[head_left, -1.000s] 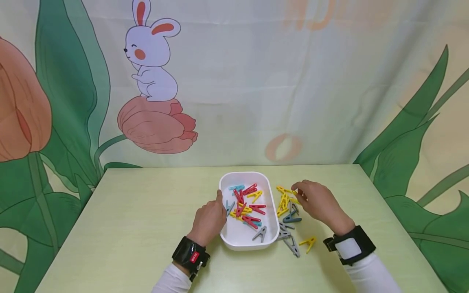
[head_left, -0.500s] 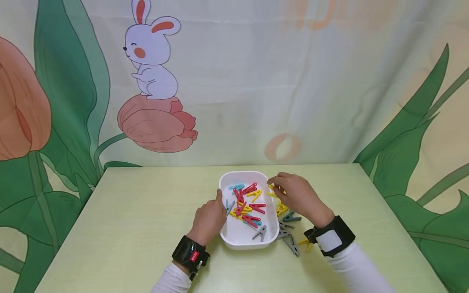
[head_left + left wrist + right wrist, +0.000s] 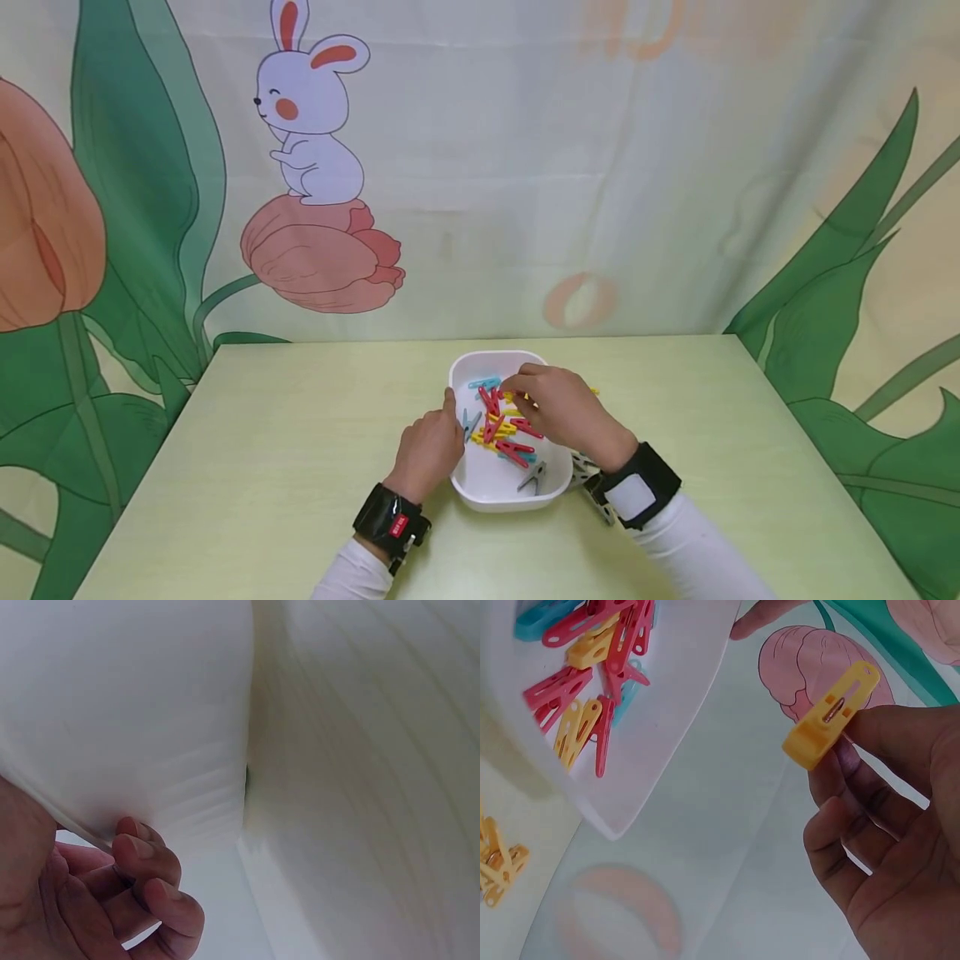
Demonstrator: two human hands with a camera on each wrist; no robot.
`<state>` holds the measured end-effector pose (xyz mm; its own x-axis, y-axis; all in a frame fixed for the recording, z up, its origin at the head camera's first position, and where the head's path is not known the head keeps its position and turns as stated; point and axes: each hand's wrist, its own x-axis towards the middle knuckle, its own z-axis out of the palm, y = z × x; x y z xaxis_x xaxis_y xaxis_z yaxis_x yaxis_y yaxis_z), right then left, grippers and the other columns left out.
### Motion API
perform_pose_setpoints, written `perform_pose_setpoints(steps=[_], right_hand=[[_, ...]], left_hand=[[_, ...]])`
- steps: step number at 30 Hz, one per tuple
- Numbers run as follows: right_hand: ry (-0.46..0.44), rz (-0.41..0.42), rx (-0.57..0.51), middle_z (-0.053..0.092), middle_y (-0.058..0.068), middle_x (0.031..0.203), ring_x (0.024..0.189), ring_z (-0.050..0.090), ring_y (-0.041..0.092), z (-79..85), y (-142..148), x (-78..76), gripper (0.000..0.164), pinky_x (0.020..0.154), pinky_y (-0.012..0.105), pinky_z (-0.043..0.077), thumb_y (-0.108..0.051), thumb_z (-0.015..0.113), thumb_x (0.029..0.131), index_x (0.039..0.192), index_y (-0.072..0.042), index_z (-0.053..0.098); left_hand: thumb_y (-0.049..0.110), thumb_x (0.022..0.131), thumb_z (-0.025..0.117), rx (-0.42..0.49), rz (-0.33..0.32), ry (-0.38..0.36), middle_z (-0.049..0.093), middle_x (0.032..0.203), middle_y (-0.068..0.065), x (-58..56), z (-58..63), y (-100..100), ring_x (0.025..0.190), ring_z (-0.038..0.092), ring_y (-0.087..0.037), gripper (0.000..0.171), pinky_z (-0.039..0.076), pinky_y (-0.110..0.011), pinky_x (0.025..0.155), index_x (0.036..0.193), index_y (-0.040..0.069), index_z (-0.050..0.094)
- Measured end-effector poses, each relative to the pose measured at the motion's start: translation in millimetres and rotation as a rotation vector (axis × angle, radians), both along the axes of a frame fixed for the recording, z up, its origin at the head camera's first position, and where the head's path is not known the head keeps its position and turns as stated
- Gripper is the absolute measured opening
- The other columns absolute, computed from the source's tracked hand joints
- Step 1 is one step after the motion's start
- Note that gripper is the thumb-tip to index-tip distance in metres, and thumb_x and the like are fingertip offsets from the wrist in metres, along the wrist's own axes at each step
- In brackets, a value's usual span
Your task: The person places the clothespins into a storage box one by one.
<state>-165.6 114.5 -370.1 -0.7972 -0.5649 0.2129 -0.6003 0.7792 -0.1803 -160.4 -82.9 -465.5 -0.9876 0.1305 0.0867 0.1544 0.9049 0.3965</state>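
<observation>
A white plastic tray (image 3: 480, 498) stands on the table, with red, yellow, blue and grey clothespins (image 3: 513, 452) scattered inside. My left hand (image 3: 426, 454) holds its left rim, the index finger lying along the edge. Curled fingertips (image 3: 139, 847) rest against the tray's outer wall in the left wrist view. Over the tray's right side is my right hand (image 3: 564, 408), pinching a yellow clothespin (image 3: 831, 716) between thumb and finger. That clothespin shows plainly in the right wrist view but is mostly covered by the hand from the head.
Grey clothespins (image 3: 581, 473) lie just right of the tray, partly hidden by the right wrist strap (image 3: 637, 487). More yellow clothespins (image 3: 499, 862) are heaped on the table (image 3: 285, 467) beside the tray. A printed curtain (image 3: 480, 208) hangs behind the table's back edge.
My right hand has moved left from the clothespin pile to above the tray, carrying a yellow clothespin. The left hand and the tray have stayed in place.
</observation>
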Motion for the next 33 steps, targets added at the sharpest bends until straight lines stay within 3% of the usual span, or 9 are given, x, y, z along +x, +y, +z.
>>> perform_pose_setpoints(steps=[7, 11, 16, 21, 33], right_hand=[[-0.020, 0.034, -0.016, 0.068, -0.003, 0.090, 0.073, 0.056, 0.008, -4.0, -7, 0.1, 0.018, 0.066, 0.020, 0.048, -0.013, 0.071, 0.089, 0.106, -0.015, 0.075], [-0.037, 0.040, -0.005, 0.068, -0.002, 0.095, 0.075, 0.058, 0.009, -6.5, -7, 0.1, 0.023, 0.067, 0.022, 0.050, -0.017, 0.069, 0.090, 0.113, -0.016, 0.072], [-0.075, 0.034, 0.013, 0.067, 0.001, 0.116, 0.097, 0.064, 0.015, -9.5, -6, 0.8, 0.039, 0.081, 0.031, 0.056, -0.029, 0.069, 0.091, 0.127, -0.017, 0.065], [-0.106, 0.028, 0.007, 0.058, 0.005, 0.136, 0.125, 0.056, 0.023, -10.3, -4, 3.0, 0.054, 0.098, 0.042, 0.051, -0.039, 0.073, 0.087, 0.136, -0.020, 0.058], [-0.106, 0.048, 0.063, 0.031, 0.004, 0.160, 0.147, 0.031, 0.027, -0.4, 24, 8.0, 0.087, 0.114, 0.057, 0.029, -0.046, 0.078, 0.079, 0.152, -0.029, 0.035]], left_hand=[[0.016, 0.096, 0.057, -0.003, -0.005, 0.025, 0.070, 0.083, -0.016, 1.0, -0.3, 0, 0.058, 0.060, -0.019, 0.057, 0.043, -0.034, 0.047, 0.145, -0.008, 0.040], [0.016, 0.095, 0.058, -0.004, -0.008, 0.032, 0.070, 0.084, -0.016, 1.4, 0.2, 0, 0.059, 0.061, -0.020, 0.058, 0.044, -0.035, 0.048, 0.145, -0.008, 0.040], [0.016, 0.095, 0.059, 0.000, -0.013, 0.025, 0.069, 0.080, -0.015, 1.5, 0.5, -1, 0.056, 0.057, -0.017, 0.059, 0.041, -0.032, 0.046, 0.145, -0.009, 0.040], [0.016, 0.095, 0.059, 0.002, -0.015, 0.028, 0.069, 0.081, -0.015, 1.9, 0.2, -1, 0.057, 0.059, -0.018, 0.059, 0.042, -0.033, 0.046, 0.145, -0.009, 0.040], [0.016, 0.095, 0.058, -0.003, -0.006, 0.023, 0.070, 0.083, -0.016, 0.5, -1.3, -1, 0.056, 0.056, -0.017, 0.059, 0.040, -0.031, 0.046, 0.145, -0.009, 0.039]])
